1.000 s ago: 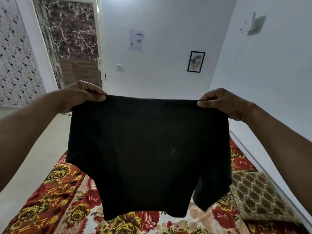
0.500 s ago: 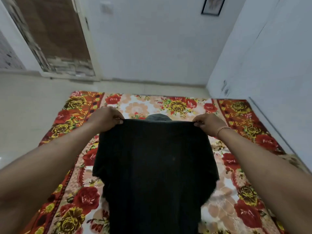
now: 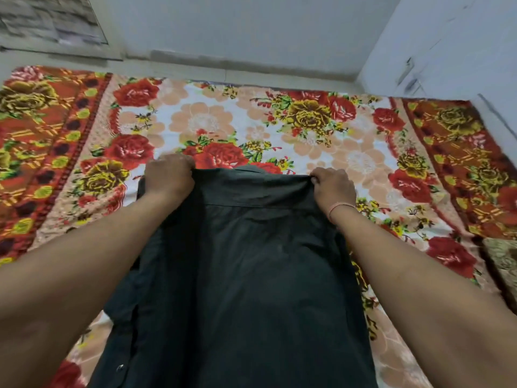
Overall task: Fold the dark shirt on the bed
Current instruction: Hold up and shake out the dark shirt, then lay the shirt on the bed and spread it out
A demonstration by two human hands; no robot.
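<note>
The dark shirt [image 3: 240, 275] lies back-up along the middle of the bed [image 3: 321, 141], its collar end pointing away from me. My left hand [image 3: 169, 177] grips the shirt's far left shoulder corner with curled fingers. My right hand [image 3: 333, 186] pinches the far right shoulder corner. Both hands are low, at the level of the flowered bedsheet. The shirt's button edge shows at the lower left; its bottom hem runs out of the frame.
The bed carries a red, yellow and white flowered sheet. A patterned pillow [image 3: 500, 259] lies at the right edge. A white wall runs along the right and far sides, and a strip of floor [image 3: 195, 63] lies beyond the bed.
Both hands have lowered the shirt from chest height down onto the bed. My view has tilted down from the walls to the sheet. The shirt has gone from hanging to lying spread.
</note>
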